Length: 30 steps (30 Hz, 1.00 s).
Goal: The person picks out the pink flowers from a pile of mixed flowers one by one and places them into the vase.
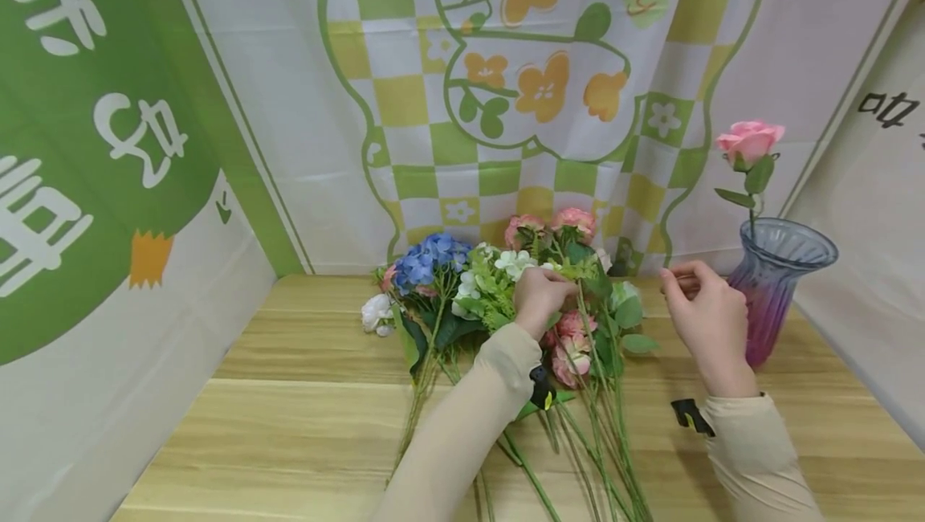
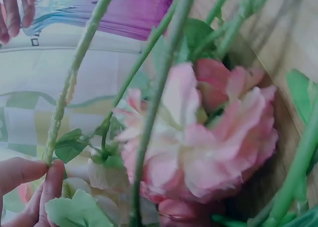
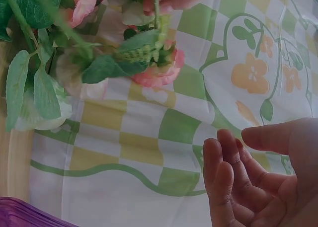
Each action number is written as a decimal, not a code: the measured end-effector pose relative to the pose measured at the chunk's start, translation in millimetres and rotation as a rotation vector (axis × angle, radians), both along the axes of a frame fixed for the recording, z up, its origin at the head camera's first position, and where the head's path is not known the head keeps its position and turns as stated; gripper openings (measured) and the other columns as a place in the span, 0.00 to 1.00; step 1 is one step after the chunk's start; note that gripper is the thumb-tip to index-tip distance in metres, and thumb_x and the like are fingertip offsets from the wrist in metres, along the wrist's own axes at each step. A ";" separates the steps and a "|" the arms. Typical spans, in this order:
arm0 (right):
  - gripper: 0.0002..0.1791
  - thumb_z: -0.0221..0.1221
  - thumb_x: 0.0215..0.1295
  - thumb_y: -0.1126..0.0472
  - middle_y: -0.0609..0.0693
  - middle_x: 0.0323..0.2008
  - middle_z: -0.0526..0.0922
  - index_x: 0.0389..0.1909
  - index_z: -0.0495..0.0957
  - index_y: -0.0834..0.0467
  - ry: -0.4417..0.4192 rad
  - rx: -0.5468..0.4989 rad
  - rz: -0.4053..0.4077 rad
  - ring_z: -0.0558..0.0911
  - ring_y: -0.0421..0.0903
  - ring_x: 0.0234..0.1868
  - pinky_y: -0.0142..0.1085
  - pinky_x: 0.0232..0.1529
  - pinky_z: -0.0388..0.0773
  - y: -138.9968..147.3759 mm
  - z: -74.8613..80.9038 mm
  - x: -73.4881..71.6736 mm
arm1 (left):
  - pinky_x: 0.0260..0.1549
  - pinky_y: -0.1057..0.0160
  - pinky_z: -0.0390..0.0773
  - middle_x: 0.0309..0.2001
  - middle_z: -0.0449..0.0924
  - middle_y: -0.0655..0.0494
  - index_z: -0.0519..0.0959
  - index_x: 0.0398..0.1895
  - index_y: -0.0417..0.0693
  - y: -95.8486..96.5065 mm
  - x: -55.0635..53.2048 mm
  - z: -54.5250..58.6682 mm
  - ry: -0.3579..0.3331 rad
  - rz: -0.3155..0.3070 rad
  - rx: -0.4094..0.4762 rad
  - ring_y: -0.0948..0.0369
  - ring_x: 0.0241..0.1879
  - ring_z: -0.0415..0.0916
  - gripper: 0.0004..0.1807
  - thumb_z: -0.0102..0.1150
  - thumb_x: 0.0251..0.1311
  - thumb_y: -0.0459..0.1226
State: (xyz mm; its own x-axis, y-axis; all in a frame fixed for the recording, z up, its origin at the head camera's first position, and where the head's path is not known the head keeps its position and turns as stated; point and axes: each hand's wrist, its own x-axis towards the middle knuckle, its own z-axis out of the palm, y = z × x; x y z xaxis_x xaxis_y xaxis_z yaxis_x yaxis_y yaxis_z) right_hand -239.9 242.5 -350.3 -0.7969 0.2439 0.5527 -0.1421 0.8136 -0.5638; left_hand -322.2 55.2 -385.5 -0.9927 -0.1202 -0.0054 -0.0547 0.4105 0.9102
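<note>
Taking the person's side of the wooden table [image 1: 289, 426] as 6 o'clock, I see the left hand [image 1: 542, 297] reaching over a heap of artificial flowers [image 1: 495, 289] at 12 o'clock, its thumb and finger pinching a slim green stem [image 2: 60, 105]; which bloom that stem carries I can't make out. The right hand [image 1: 708, 325] hangs released at about 1 o'clock, its fingers loosely bent around nothing, between the heap and a ribbed glass vase [image 1: 769, 297]. Whether it brushes the glass I can't tell. The vase stands at 2 o'clock, blue at its flared rim and running to magenta below, with 1 pink rose [image 1: 751, 140] rising out of it, leaves and all. Within the heap, a blue flower cluster [image 1: 432, 261] sits at 10 o'clock, a white bloom [image 1: 377, 315] at 9, ruffled pink blooms [image 1: 571, 353] at 4, and 2 pink flower heads [image 1: 574, 223] near 12 to 1. Long stems trail from the heap towards 6 o'clock. Behind everything hangs a checkered cloth [image 1: 405, 104] with orange flower prints, and at 10 o'clock a green wall panel [image 1: 87, 185] carries white lettering.
</note>
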 end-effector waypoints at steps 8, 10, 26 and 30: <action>0.18 0.53 0.68 0.47 0.56 0.32 0.86 0.39 0.80 0.58 -0.011 -0.008 -0.014 0.83 0.54 0.30 0.37 0.25 0.71 1.0 0.7 1.4 | 0.26 0.62 0.76 0.23 0.82 0.64 0.85 0.19 0.55 0.4 3.7 1.9 0.032 0.011 0.150 0.64 0.24 0.76 0.04 0.72 0.45 0.40; 0.19 0.52 0.68 0.47 0.56 0.32 0.86 0.39 0.80 0.58 -0.018 -0.008 -0.014 0.83 0.53 0.31 0.37 0.25 0.71 1.3 1.0 1.7 | 0.26 0.62 0.76 0.23 0.82 0.63 0.86 0.19 0.55 0.5 5.3 3.0 0.047 0.012 0.186 0.62 0.25 0.77 0.04 0.72 0.45 0.39; 0.21 0.50 0.68 0.45 0.56 0.33 0.86 0.39 0.81 0.58 -0.034 0.005 -0.012 0.83 0.53 0.31 0.34 0.25 0.70 4.4 4.3 3.4 | 0.27 0.63 0.77 0.27 0.85 0.58 0.87 0.28 0.47 4.1 13.5 25.0 0.158 -0.055 0.450 0.66 0.26 0.78 0.02 0.69 0.50 0.35; 0.21 0.50 0.68 0.44 0.56 0.34 0.86 0.41 0.81 0.58 -0.046 -0.010 -0.007 0.83 0.53 0.32 0.37 0.28 0.71 5.1 7.7 4.6 | 0.24 0.65 0.77 0.27 0.86 0.55 0.87 0.29 0.45 3.7 15.1 30.8 0.191 -0.070 0.502 0.64 0.24 0.80 0.02 0.68 0.51 0.34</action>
